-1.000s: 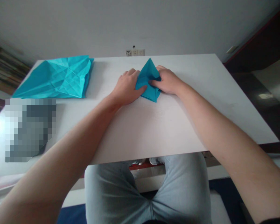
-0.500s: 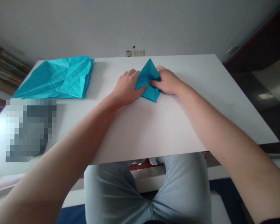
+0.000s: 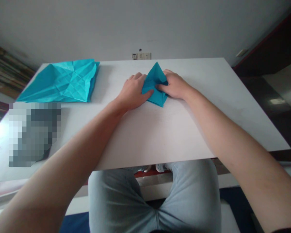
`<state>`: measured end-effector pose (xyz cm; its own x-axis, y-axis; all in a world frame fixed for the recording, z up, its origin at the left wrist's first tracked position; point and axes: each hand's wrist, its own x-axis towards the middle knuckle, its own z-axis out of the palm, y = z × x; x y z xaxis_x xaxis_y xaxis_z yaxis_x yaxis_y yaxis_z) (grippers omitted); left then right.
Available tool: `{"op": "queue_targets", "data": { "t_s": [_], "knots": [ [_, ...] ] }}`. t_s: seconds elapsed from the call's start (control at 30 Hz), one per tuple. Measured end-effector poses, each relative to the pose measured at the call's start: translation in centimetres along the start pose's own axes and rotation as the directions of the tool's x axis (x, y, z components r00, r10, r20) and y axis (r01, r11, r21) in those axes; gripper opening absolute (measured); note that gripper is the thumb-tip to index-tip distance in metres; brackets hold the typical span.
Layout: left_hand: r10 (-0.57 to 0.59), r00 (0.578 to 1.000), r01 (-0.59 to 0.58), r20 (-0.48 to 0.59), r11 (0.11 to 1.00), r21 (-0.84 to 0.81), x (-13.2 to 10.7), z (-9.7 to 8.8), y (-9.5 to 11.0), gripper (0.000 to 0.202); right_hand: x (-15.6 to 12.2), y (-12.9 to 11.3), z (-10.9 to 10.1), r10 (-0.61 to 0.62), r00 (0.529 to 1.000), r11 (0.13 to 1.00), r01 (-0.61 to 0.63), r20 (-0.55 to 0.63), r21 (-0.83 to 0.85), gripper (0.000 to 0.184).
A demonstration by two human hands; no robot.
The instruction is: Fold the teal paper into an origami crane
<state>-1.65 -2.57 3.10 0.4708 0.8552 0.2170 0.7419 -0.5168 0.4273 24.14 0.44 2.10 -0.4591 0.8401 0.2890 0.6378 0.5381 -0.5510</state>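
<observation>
A small piece of folded blue paper (image 3: pixel 156 77) with a pointed top is between my hands at the far middle of the white table (image 3: pixel 160 132). My left hand (image 3: pixel 134 92) grips its left edge, the thumb lying over the front and the other fingers partly behind. On the opposite side my right hand (image 3: pixel 176 84) has its thumb pressed on the front of the paper, with its fingers behind the right edge. Those rear fingertips are mostly hidden. The paper's lower corner points towards me.
A larger creased blue paper (image 3: pixel 63 81) lies at the table's back left. Nearer me on that side is a blurred-out dark object (image 3: pixel 36 136) whose kind I cannot tell. Wall sockets (image 3: pixel 141 56) sit just behind the table's far edge. My legs (image 3: pixel 109 200) are under the front edge.
The whole view has shifted very slightly. Both hands keep the same grip on the folded paper, and its shape looks unchanged.
</observation>
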Motion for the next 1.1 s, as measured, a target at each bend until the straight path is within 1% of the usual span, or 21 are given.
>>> {"op": "queue_targets", "data": {
  "t_s": [0.27,0.5,0.67,0.77,1.1],
  "knots": [
    [0.014,1.0,-0.014,-0.016,1.0,-0.002,-0.03,-0.03,0.02,0.045,-0.01,-0.28,0.09,-0.001,1.0,1.0,0.001,-0.02,0.029,0.018],
    [0.013,1.0,-0.013,-0.002,1.0,-0.014,-0.05,-0.22,0.06,0.046,0.15,-0.06,0.06,-0.009,1.0,1.0,0.009,-0.004,0.008,0.023],
    [0.025,1.0,-0.025,-0.014,1.0,0.014,0.0,0.01,-0.15,0.044,0.09,0.4,0.1,-0.004,1.0,1.0,0.004,0.002,0.01,0.021],
    [0.027,0.999,-0.026,-0.026,0.999,0.037,0.05,0.25,-0.23,0.042,0.02,0.53,0.16,-0.004,1.0,1.0,0.004,-0.013,0.021,0.022],
    [0.04,0.999,-0.039,-0.011,0.998,0.057,0.08,0.21,-0.49,0.048,0.04,0.38,0.26,0.007,1.0,1.0,-0.007,-0.02,0.002,0.019]
  ]
}}
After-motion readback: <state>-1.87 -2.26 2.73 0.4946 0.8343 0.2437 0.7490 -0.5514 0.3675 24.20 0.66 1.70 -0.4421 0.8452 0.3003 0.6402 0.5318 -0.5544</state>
